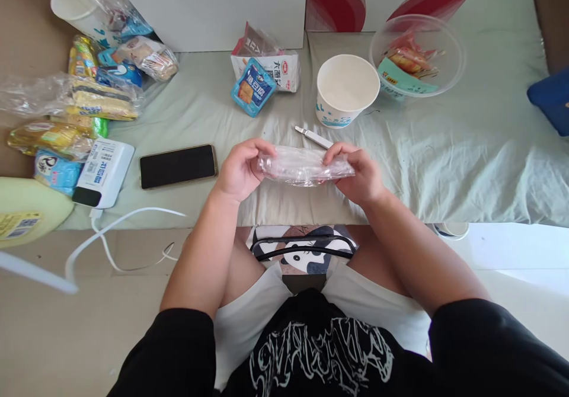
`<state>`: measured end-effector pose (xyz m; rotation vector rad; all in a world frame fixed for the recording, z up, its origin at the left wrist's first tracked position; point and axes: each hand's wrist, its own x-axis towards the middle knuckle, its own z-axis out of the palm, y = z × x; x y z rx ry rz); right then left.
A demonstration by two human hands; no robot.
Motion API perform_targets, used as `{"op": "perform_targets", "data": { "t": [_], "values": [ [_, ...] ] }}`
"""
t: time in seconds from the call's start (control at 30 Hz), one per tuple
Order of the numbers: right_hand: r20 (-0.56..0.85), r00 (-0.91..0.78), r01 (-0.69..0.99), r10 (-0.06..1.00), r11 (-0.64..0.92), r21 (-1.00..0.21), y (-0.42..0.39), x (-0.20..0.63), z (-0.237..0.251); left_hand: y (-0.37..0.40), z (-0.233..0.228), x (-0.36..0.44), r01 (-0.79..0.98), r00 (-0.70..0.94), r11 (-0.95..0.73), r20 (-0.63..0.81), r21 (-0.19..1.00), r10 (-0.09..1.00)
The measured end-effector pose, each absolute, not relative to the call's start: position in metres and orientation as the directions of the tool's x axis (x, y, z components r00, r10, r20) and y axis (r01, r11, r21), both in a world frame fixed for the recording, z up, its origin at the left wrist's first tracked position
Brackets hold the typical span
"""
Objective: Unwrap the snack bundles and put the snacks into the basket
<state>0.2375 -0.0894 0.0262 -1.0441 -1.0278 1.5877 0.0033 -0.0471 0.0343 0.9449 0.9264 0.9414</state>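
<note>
Between my two hands a clear plastic wrapper (296, 166) is stretched sideways over the front of the cloth-covered surface; whether anything is inside it I cannot make out. My left hand (242, 169) pinches its left end, thumb and fingers closed on the film. At the other end, my right hand (360, 175) grips it with bent fingers. Just beyond the wrapper lies a slim metal craft knife (313, 137), partly hidden by my right fingers. A white paper bowl (347, 89) stands behind the knife. Blue and white snack packets (253, 87) lie to its left.
A black phone (178, 166) and a white power bank (104, 172) with a cable lie left. Wrapped snacks (104, 98) crowd the far left. A clear round tub (451, 59) holding packets stands back right. White boxes (213, 6) line the back of the green cloth (489, 154).
</note>
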Motion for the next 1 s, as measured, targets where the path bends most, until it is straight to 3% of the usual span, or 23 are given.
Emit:
{"op": "perform_targets", "data": {
  "t": [0.13, 0.23, 0.33, 0.4, 0.47, 0.53, 0.63, 0.73, 0.8, 0.9, 1.0],
  "values": [
    [-0.138, -0.052, 0.032, 0.989, -0.136, -0.990, -0.089, 0.238, 0.021, -0.047, 0.028, 0.012, -0.114, 0.267, 0.201, -0.165, 0.973, 0.949],
    [-0.143, 0.005, 0.071, 0.990, -0.143, -0.987, -0.090, 0.238, 0.019, -0.043, 0.023, 0.018, -0.054, 0.214, 0.115, -0.101, 0.992, 0.972],
    [-0.122, 0.132, 0.016, 0.984, -0.125, -0.992, -0.089, 0.240, 0.018, -0.038, 0.016, 0.019, 0.017, -0.062, -0.039, 0.040, 0.999, 0.997],
    [-0.083, 0.221, 0.070, 0.972, -0.101, -0.992, -0.088, 0.241, 0.017, -0.039, 0.011, 0.020, 0.095, -0.182, -0.151, 0.167, 0.984, 0.969],
    [-0.007, 0.273, 0.156, 0.962, -0.052, -0.986, -0.088, 0.241, 0.017, -0.044, 0.005, 0.023, 0.113, -0.119, -0.241, 0.254, 0.964, 0.960],
    [0.095, 0.263, 0.215, 0.960, 0.037, -0.976, -0.091, 0.237, 0.017, -0.052, 0.001, 0.028, 0.073, 0.052, -0.274, 0.271, 0.959, 0.961],
    [0.204, 0.098, 0.211, 0.974, 0.180, -0.961, -0.098, 0.228, 0.019, -0.062, -0.001, 0.037, 0.023, 0.267, -0.223, 0.209, 0.974, 0.941],
    [0.150, -0.179, 0.090, 0.972, 0.168, -0.982, -0.105, 0.221, 0.022, -0.066, 0.004, 0.040, 0.030, 0.378, -0.136, 0.114, 0.990, 0.919],
    [0.089, -0.265, 0.004, 0.960, 0.094, -0.996, -0.105, 0.220, 0.022, -0.066, 0.008, 0.039, 0.068, 0.421, -0.071, 0.036, 0.995, 0.907],
    [0.058, -0.150, -0.024, 0.987, 0.055, -0.998, -0.101, 0.223, 0.020, -0.065, 0.013, 0.037, 0.048, 0.431, 0.002, -0.023, 0.999, 0.902],
    [0.056, 0.018, -0.005, 0.998, 0.056, -0.998, -0.095, 0.226, 0.016, -0.065, 0.015, 0.037, -0.110, 0.476, 0.135, -0.067, 0.985, 0.877]
  ]
}}
